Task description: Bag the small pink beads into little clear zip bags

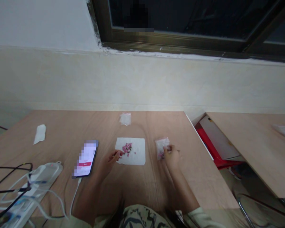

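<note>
Small pink pieces (127,148) lie in a loose pile on a white sheet of paper (139,156), with one or two strays beside it. At the paper's left edge is my left hand (111,158), its thumb and fingers drawn together beside the pile. Whatever they pinch is too small to make out. To the right of the paper lies a small clear plastic bag (160,146) with some pink contents. My right hand (173,156) has its thumb and curled fingers closed on the bag's right side.
A phone (86,160) on a charging cable lies to the left. Beyond it are a white power strip (44,177) with tangled cords and a white scrap (40,134). Another clear bag (125,118) lies near the wall. A second table (256,136) stands to the right across a gap.
</note>
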Action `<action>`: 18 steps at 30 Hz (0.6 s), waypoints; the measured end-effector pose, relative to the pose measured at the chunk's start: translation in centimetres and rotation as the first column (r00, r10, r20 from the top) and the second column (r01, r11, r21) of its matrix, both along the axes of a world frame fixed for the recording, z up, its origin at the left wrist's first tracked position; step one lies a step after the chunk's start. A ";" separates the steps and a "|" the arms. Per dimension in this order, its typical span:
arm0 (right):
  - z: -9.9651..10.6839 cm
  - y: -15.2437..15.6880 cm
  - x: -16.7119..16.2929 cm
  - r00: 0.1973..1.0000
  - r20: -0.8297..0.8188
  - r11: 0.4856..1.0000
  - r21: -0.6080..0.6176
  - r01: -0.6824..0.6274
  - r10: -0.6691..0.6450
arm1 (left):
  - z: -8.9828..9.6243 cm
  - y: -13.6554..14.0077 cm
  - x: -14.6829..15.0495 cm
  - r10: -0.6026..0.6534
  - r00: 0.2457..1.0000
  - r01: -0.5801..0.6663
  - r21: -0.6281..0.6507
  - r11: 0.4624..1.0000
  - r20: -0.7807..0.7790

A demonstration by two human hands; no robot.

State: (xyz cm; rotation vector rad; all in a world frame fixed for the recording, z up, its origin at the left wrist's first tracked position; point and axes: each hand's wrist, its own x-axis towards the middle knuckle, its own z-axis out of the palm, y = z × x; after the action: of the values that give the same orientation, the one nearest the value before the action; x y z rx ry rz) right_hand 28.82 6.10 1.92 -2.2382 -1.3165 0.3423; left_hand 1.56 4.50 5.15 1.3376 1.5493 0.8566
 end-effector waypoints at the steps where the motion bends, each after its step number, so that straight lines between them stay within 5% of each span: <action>1: 0.1 -0.1 -0.1 0.995 0.094 0.999 -0.037 0.038 -0.034 | -0.2 -0.1 -0.2 0.003 1.000 -0.003 -0.007 1.000 0.004; 9: 1.5 0.0 -2.6 0.946 0.301 0.987 0.139 0.082 -0.121 | -1.0 -0.3 -1.8 0.096 0.994 -0.090 -0.108 0.990 0.046; 13: 2.7 3.2 -6.3 0.973 0.180 0.963 0.201 -0.178 0.142 | -1.6 0.1 -2.2 0.075 0.995 -0.071 -0.071 0.995 0.060; 18: 2.7 9.4 -13.4 0.852 0.151 0.861 0.019 -0.509 0.501 | -2.6 0.7 -2.2 -0.047 0.993 0.053 -0.057 0.997 0.106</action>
State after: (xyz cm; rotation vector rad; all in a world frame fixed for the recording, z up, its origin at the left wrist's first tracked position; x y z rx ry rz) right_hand 15.41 15.45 4.57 -1.8631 -1.9671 0.3257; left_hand -0.68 5.24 2.59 1.2640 1.4438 0.8297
